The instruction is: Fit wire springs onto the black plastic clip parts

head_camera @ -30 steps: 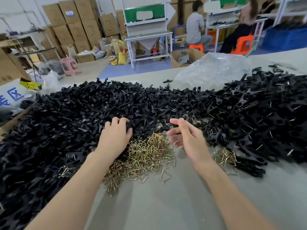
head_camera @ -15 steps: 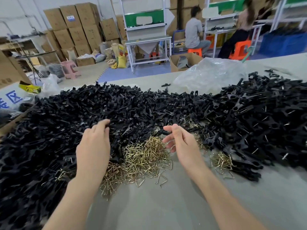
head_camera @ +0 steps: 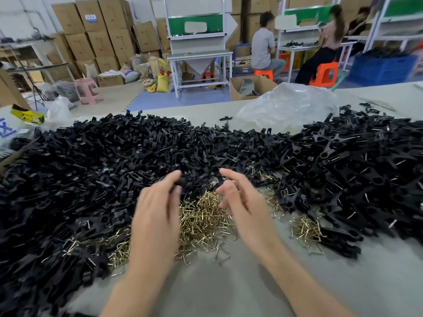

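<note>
nearest is the bare grey table [head_camera: 229, 289], with both forearms reaching out over it. the left hand [head_camera: 158, 216] hangs above the near left edge of the pile of wire springs [head_camera: 206, 218]. its thumb and fingertips pinch a black clip part [head_camera: 181, 182], though blur hides the finer points of the hold. the right hand [head_camera: 242, 202] is just beside it but apart, fingers loosely spread and curved, holding nothing i can make out. the brassy springs lie on the table between and under the two hands, with a smaller bunch of springs [head_camera: 306, 227] off to the right. behind them a wide heap of black clips [head_camera: 114, 161] runs left to right across the table. farther back on the right lies a crumpled clear plastic bag [head_camera: 288, 106]. beyond the table stand an open cardboard box [head_camera: 238, 92], a pink stool [head_camera: 88, 90] and stacked cartons [head_camera: 96, 35] far left. people [head_camera: 263, 49] sit on orange stools [head_camera: 325, 73] at workbenches.
</note>
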